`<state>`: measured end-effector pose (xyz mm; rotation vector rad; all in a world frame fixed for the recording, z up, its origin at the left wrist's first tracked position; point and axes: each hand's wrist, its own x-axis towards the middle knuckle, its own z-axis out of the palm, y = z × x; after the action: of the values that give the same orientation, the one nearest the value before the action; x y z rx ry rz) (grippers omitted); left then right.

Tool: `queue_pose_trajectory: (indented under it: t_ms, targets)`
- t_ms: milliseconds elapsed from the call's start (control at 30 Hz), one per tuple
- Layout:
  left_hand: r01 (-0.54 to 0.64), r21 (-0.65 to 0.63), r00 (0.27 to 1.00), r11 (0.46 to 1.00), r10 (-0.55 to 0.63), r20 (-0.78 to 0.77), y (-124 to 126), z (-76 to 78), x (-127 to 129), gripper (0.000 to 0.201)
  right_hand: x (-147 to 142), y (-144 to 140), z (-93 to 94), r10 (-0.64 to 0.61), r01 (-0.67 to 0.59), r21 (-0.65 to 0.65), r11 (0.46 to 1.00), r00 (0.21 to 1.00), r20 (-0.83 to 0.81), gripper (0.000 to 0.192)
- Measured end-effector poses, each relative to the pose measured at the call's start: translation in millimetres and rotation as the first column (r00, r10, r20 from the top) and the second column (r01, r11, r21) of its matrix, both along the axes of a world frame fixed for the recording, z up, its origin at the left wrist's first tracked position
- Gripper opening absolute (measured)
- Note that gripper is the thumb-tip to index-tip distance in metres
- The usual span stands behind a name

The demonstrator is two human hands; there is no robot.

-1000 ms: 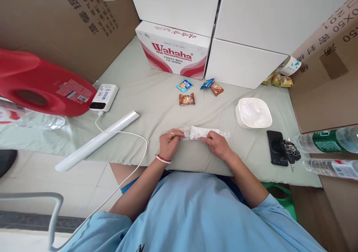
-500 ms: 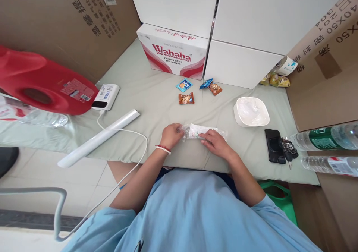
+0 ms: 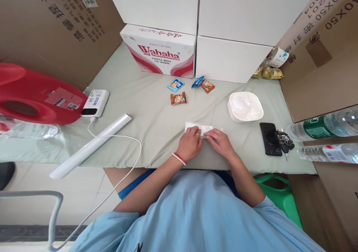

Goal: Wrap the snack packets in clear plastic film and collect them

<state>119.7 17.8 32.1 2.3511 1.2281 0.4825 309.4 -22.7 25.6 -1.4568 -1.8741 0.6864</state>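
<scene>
A clear plastic packet with a white insert lies on the grey-green cloth table near its front edge. My left hand, with a ring and a red-and-white bracelet, rests on the packet's left half and covers it. My right hand pinches the packet's right part. The two hands are close together, fingers meeting over the packet.
Three small snack packs lie mid-table before a Wahaha carton and white boxes. A white bowl, black phone, keys and water bottles sit right. A white tube, power bank, cable and red jug sit left.
My left hand slid right along the packet until it met my right hand, so the packet looks folded or shorter. The camera view shifted slightly, moving everything left.
</scene>
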Motion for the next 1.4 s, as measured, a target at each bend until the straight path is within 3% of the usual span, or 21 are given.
queue_pose_trajectory:
  t_ms: [33, 100, 167, 300, 500, 567, 667, 767, 800, 867, 967, 1100, 1200, 1233, 1300, 1367, 1400]
  targets:
    - [0.016, 0.051, 0.998, 0.999, -0.012, -0.060, -4, -1.5, 1, 0.038, 7, -3, -1.3, -0.148, 0.148, 0.021, 0.989, 0.989, 0.029, 0.030]
    - [0.037, 0.104, 0.990, 0.994, -0.023, -0.136, -10, -3.9, 0, 0.043, 19, -7, -7.5, -0.400, 0.392, 0.079, 0.916, 0.907, 0.133, 0.035]
    - [0.052, 0.125, 0.982, 0.991, -0.028, -0.187, -13, -5.3, 0, 0.048, 28, -9, -15.7, -0.480, 0.470, 0.102, 0.877, 0.846, 0.234, 0.039]
    - [0.062, 0.150, 0.967, 0.987, -0.021, -0.255, -14, -6.3, 0, 0.050, 35, -8, -19.4, -0.411, 0.412, 0.039, 0.910, 0.889, 0.201, 0.017]
    - [0.062, 0.164, 0.959, 0.984, -0.013, -0.283, -17, -8.8, 4, 0.046, 14, 8, 16.9, -0.373, 0.363, -0.209, 0.908, 0.928, -0.010, 0.017]
    - [0.075, 0.166, 0.961, 0.983, -0.026, -0.277, -17, -9.1, 6, 0.045, -4, 23, 26.0, -0.311, 0.310, -0.227, 0.923, 0.950, 0.034, 0.014]
    - [0.101, 0.162, 0.965, 0.982, -0.057, -0.257, -14, -7.9, 3, 0.044, -30, 46, 28.5, -0.183, 0.242, -0.250, 0.937, 0.954, 0.240, 0.014]
    - [0.141, 0.097, 0.987, 0.985, -0.131, -0.098, -5, -6.5, -12, 0.041, -46, 56, 22.2, -0.094, 0.217, -0.267, 0.939, 0.908, 0.408, 0.019]
    - [0.111, 0.062, 0.994, 0.992, -0.111, -0.005, -1, -6.6, -18, 0.038, -49, 55, 19.6, -0.081, 0.210, -0.259, 0.943, 0.898, 0.432, 0.020]
    - [-0.081, 0.006, 0.988, 0.997, 0.079, 0.136, 9, -8.6, -30, 0.031, -51, 50, 14.7, -0.071, 0.195, -0.229, 0.954, 0.886, 0.458, 0.020]
    - [-0.402, -0.022, 0.910, 0.916, 0.402, 0.102, 25, -15.7, -34, 0.030, -53, 41, 8.9, -0.086, 0.199, -0.196, 0.960, 0.878, 0.470, 0.019]
    - [-0.390, 0.002, 0.920, 0.921, 0.389, 0.045, 33, -21.8, -19, 0.032, -48, 35, 3.3, -0.142, 0.197, -0.177, 0.964, 0.948, 0.285, 0.014]
    - [-0.335, 0.055, 0.938, 0.941, 0.328, 0.112, 20, -15.6, -7, 0.025, -37, 27, 1.2, -0.247, 0.218, -0.222, 0.950, 0.963, -0.110, 0.014]
    - [-0.286, 0.114, 0.951, 0.951, 0.267, 0.154, 12, -12.1, -4, 0.022, -33, 21, 1.2, -0.294, 0.216, -0.277, 0.936, 0.912, -0.284, 0.017]
    - [-0.156, 0.277, 0.970, 0.948, 0.093, 0.226, -4, -5.4, 2, 0.018, -24, 8, 2.4, -0.392, 0.167, -0.399, 0.902, 0.704, -0.592, 0.029]
    - [-0.035, 0.404, 0.968, 0.914, -0.069, 0.240, -21, -1.2, 8, 0.017, -16, -7, 4.4, -0.464, 0.114, -0.470, 0.875, 0.470, -0.751, 0.042]
    - [0.032, 0.447, 0.966, 0.894, -0.142, 0.215, -27, -0.6, 11, 0.017, -11, -15, 5.1, -0.485, 0.102, -0.488, 0.867, 0.397, -0.779, 0.046]
